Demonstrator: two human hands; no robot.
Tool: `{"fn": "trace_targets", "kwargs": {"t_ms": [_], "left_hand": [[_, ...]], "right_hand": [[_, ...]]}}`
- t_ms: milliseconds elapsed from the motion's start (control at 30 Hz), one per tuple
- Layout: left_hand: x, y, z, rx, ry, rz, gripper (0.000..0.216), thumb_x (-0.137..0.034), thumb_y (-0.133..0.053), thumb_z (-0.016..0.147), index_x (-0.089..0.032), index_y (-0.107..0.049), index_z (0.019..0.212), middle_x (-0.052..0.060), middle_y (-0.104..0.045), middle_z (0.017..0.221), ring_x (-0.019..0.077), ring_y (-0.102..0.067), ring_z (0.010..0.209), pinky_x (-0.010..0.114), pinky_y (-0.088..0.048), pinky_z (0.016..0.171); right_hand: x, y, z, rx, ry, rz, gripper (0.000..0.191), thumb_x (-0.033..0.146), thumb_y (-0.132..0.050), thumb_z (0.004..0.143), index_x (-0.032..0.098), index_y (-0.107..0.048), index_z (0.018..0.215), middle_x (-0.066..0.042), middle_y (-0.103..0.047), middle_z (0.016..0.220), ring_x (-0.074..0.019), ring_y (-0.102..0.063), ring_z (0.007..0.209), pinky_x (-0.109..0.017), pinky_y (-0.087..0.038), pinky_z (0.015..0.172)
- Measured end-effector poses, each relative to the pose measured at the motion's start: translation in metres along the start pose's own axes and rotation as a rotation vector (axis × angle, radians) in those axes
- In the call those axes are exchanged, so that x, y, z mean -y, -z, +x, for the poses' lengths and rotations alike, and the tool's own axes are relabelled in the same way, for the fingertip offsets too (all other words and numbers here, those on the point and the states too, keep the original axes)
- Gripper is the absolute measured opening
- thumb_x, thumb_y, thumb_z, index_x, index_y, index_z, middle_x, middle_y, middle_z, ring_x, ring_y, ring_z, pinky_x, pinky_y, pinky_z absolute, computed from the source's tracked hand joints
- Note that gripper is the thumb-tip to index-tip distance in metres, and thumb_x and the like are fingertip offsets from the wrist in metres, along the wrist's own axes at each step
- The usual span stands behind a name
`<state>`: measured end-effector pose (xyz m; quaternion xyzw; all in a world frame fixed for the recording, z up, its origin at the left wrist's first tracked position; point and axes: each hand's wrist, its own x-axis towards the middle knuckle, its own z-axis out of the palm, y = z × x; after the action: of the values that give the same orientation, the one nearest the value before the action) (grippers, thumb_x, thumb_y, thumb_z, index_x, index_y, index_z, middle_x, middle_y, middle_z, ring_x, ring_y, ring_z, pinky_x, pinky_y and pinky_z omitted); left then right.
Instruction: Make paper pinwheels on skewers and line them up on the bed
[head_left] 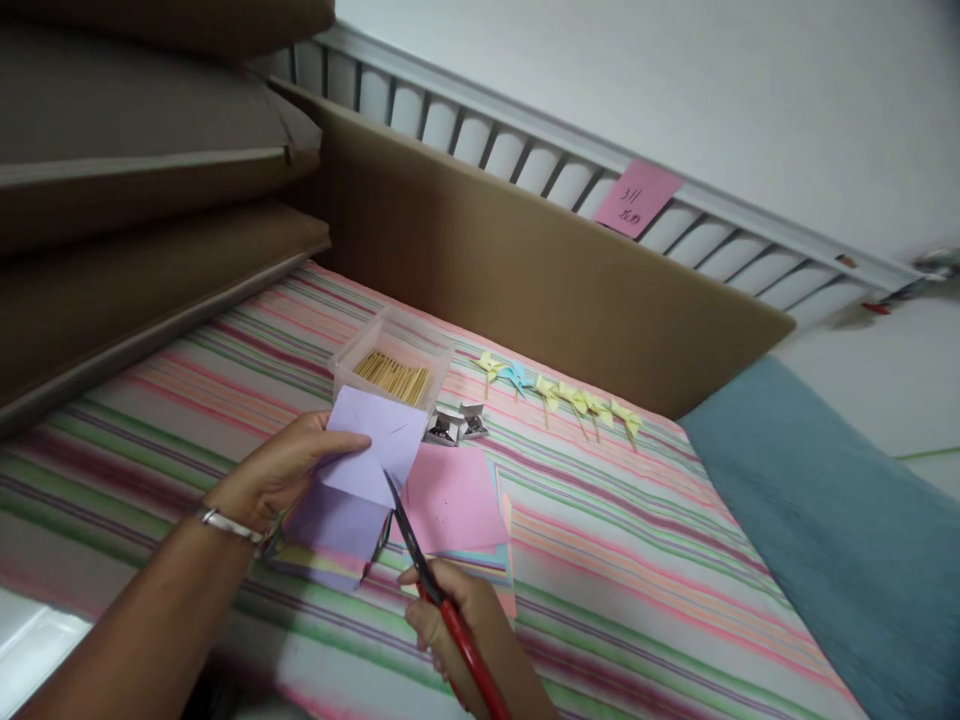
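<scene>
A square of lavender paper (382,430) is pinched in my left hand (300,455), thumb on top. Short slits run inward on the paper. My right hand (457,615) grips red-handled scissors (420,560), whose dark blades meet the paper's lower edge near its middle. Beneath the held sheet lies a stack of purple paper (337,525). Just right of it is a pile of coloured sheets with a pink sheet (457,500) on top.
Behind the papers are a clear plastic box (394,345) of thin wooden sticks (394,377) and small open boxes (457,422) with dark contents. Several paper pinwheels (551,392) lie in a row before a brown board (487,270). Padded slabs (150,210) stand stacked at left.
</scene>
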<state>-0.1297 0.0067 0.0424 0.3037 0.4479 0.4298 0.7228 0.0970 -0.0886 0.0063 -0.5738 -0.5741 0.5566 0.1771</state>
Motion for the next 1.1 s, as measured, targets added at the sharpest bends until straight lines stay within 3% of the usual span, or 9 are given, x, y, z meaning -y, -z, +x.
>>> {"fn": "trace_targets", "kwargs": {"t_ms": [400, 1100], "left_hand": [[0.005, -0.009, 0.002, 0.049, 0.005, 0.042, 0.024, -0.021, -0.076, 0.060, -0.012, -0.074, 0.083, 0.008, -0.075, 0.072, 0.0209, -0.067, 0.064, 0.028, -0.050, 0.063], [0.001, -0.009, -0.002, 0.040, 0.026, 0.030, 0.019, -0.019, -0.076, 0.061, -0.012, -0.074, 0.078, 0.008, -0.074, 0.069, 0.0201, -0.065, 0.060, 0.027, -0.047, 0.058]], "right_hand": [[0.009, -0.001, 0.002, -0.047, -0.014, 0.029, 0.031, 0.036, -0.062, 0.075, 0.016, -0.066, 0.098, 0.006, -0.038, 0.057, -0.0079, -0.036, 0.050, -0.019, -0.030, 0.046], [0.018, 0.003, -0.001, -0.019, 0.028, -0.007, 0.027, 0.033, -0.062, 0.076, 0.014, -0.066, 0.095, 0.004, -0.043, 0.060, -0.0097, -0.042, 0.054, -0.020, -0.035, 0.050]]}}
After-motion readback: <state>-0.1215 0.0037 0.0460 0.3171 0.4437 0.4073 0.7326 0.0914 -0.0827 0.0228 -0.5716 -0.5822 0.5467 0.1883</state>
